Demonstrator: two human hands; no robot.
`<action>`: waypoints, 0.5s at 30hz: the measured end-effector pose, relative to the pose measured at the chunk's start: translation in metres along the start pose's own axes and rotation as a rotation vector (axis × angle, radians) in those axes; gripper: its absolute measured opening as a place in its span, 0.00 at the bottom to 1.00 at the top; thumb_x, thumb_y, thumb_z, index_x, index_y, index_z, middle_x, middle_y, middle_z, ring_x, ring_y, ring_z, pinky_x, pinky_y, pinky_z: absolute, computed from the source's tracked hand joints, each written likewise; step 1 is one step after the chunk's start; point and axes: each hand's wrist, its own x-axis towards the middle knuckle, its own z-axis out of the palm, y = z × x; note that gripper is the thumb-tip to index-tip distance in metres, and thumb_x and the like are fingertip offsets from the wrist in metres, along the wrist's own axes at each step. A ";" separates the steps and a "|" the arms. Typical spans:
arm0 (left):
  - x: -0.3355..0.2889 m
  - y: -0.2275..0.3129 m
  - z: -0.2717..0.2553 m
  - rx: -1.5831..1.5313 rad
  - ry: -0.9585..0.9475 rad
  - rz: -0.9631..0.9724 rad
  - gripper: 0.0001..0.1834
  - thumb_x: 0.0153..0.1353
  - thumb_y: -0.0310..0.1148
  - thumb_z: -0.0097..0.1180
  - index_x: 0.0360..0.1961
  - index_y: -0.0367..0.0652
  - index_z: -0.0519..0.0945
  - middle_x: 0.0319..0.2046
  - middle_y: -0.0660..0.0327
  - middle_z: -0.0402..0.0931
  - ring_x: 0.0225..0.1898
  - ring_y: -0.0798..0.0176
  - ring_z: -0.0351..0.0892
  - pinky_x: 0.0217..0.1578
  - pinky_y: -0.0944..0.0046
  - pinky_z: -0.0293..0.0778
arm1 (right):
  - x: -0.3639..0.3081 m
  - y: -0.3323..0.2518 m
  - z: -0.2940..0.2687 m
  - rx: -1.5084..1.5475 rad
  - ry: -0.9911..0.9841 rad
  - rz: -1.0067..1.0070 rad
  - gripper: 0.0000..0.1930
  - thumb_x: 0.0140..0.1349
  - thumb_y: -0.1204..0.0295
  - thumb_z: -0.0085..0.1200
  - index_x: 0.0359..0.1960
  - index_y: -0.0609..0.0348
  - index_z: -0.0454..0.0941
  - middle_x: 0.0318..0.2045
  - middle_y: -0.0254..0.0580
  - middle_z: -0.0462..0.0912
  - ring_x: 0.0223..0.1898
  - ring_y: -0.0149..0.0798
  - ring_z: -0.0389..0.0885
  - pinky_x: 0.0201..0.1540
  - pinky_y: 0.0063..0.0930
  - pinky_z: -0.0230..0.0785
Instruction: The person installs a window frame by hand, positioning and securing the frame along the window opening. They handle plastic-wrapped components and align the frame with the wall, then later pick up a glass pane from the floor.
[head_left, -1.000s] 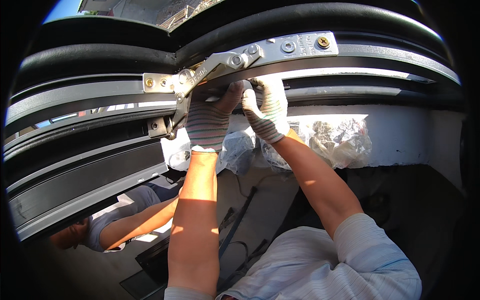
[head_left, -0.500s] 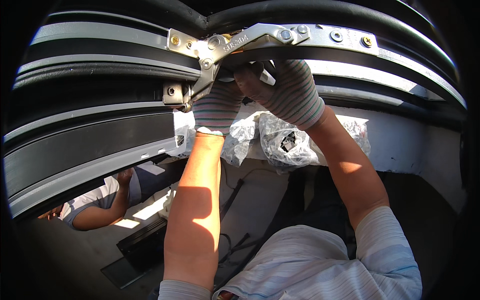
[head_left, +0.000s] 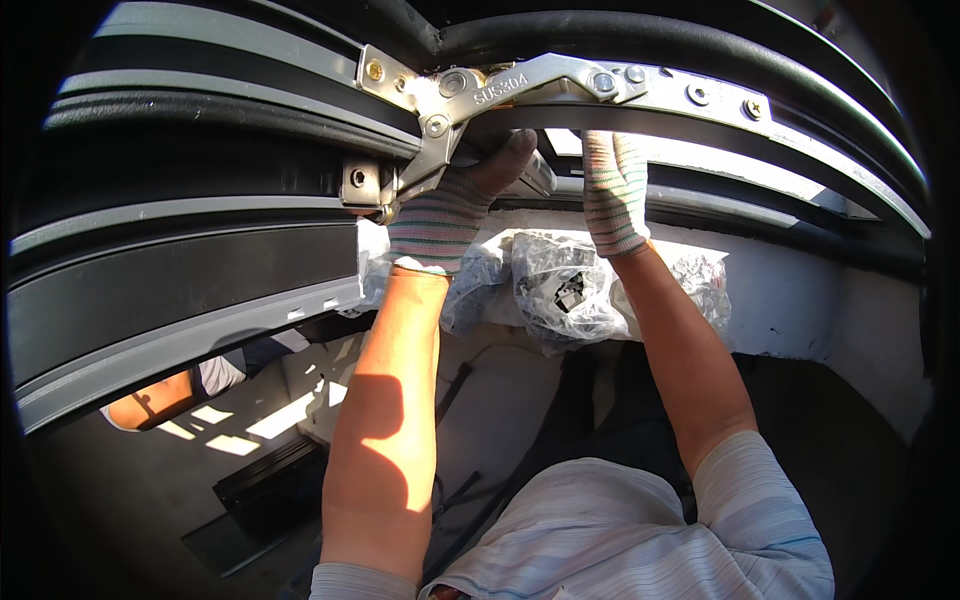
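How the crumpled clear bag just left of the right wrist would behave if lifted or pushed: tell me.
The crumpled clear bag is probably floppy, since its film looks thin and creased. Lifted, its load may shift, as dark and pale pieces show inside. Pushed nearer, it could slip off the white ledge, whose near edge it reaches.

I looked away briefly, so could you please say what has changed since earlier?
The right hand has moved rightward, apart from the left hand; whether it let go of the silver cylindrical piece by the left thumb is unclear. The left hand stays below the metal window hinge; the plastic bags remain on the ledge.
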 end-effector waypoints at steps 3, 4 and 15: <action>0.002 -0.007 0.000 -0.008 -0.012 0.011 0.18 0.52 0.42 0.76 0.36 0.40 0.85 0.29 0.61 0.86 0.31 0.68 0.84 0.40 0.66 0.78 | -0.013 0.031 0.049 -0.044 0.053 0.131 0.13 0.73 0.74 0.43 0.53 0.64 0.75 0.46 0.58 0.81 0.49 0.57 0.80 0.56 0.46 0.71; 0.001 -0.007 -0.001 0.020 -0.012 0.022 0.18 0.52 0.41 0.76 0.36 0.39 0.85 0.29 0.61 0.86 0.31 0.67 0.85 0.40 0.66 0.78 | -0.015 0.041 0.063 -0.261 0.091 -0.075 0.14 0.71 0.75 0.44 0.54 0.64 0.75 0.47 0.59 0.80 0.49 0.59 0.79 0.53 0.45 0.72; -0.005 -0.022 0.005 0.107 0.112 -0.046 0.24 0.51 0.40 0.78 0.41 0.34 0.84 0.32 0.57 0.86 0.34 0.66 0.84 0.41 0.64 0.78 | -0.003 0.063 0.081 -0.444 0.179 -0.128 0.24 0.44 0.80 0.54 0.48 0.61 0.78 0.44 0.56 0.80 0.49 0.62 0.77 0.51 0.51 0.70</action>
